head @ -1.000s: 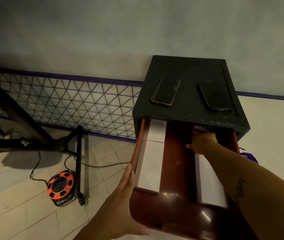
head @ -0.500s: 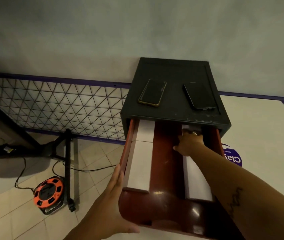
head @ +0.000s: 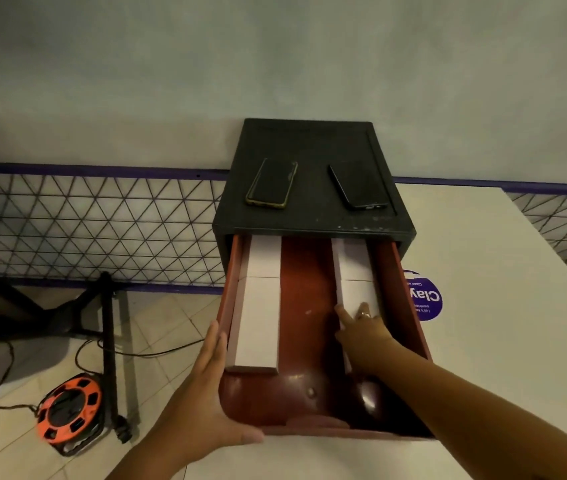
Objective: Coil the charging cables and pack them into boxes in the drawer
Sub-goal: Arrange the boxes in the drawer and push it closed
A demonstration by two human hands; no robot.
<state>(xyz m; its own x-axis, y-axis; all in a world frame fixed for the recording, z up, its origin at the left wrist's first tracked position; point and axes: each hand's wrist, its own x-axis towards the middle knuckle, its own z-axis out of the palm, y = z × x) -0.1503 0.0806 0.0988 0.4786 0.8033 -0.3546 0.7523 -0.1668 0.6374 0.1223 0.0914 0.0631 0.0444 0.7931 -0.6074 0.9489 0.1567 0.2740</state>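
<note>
The drawer (head: 306, 289) stands pulled out of the black cabinet (head: 309, 143), running straight away from the person. Four white boxes lie in it in two columns, long axes front to back, with a bare strip between them. The right hand (head: 367, 336) is inside, fingers fairly straight and laid on the near right box (head: 358, 292), index along its inner edge. Whether the thumb hooks a side, I can't tell. The far right box (head: 351, 256) sits end to end beyond it, partly under the cabinet. The left hand (head: 206, 386) is flat and wide against the drawer's outer left wall, thumb round the front corner, steadying it, I'd say. The left boxes (head: 258, 323) lie just inside that wall, untouched. So the box in play is right under the right hand, directly ahead, and lifting it would likely mean coming up and back towards the person. No cables show in the drawer.
</note>
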